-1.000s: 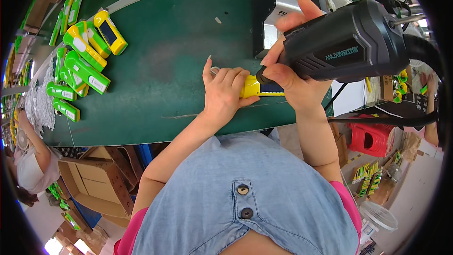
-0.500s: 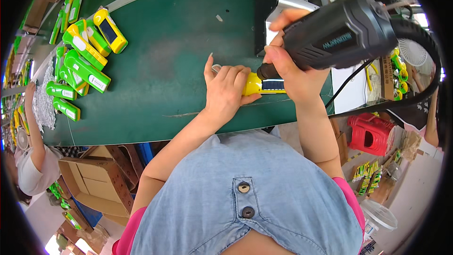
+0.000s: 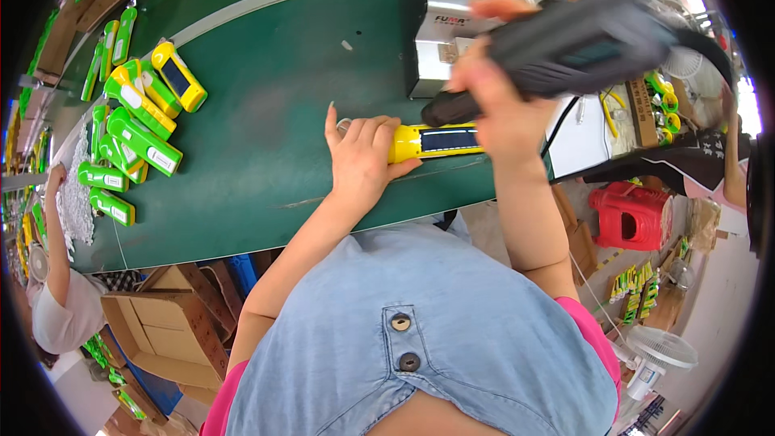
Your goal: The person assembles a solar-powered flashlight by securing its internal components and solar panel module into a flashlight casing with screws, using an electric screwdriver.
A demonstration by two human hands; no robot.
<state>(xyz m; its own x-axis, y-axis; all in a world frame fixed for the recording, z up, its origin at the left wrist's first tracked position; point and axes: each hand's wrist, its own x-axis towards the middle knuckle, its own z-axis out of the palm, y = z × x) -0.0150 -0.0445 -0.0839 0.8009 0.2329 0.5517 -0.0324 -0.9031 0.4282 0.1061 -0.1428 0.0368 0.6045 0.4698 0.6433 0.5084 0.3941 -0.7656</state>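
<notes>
A yellow flashlight with a dark solar panel point(image 3: 409, 143) lies panel up on the green tabletop near the front edge. My left hand point(image 3: 361, 160) is closed around its left end, thumb along the near side, index finger sticking up. A thin pale loop pokes out beyond the fingers. My right hand point(image 3: 507, 109) grips a black corded electric screwdriver point(image 3: 577, 44), blurred by motion. Its nose points left, over the far edge of the flashlight. Whether the tip touches the flashlight I cannot tell. The tool and my hand cover the panel's right end.
Several green and yellow flashlights point(image 3: 145, 137) lie heaped at the left, beside crumpled clear plastic point(image 3: 77, 194). A metal box machine point(image 3: 452, 24) stands behind the screwdriver. A cardboard box point(image 3: 165, 331) is below left, a red stool point(image 3: 630, 218) at right. Another person's arm point(image 3: 58, 234) reaches in at far left.
The screwdriver has tipped flatter, its nose now lying across the flashlight's far edge, and more of the solar panel shows. My left hand keeps its hold; the whole view has shifted slightly.
</notes>
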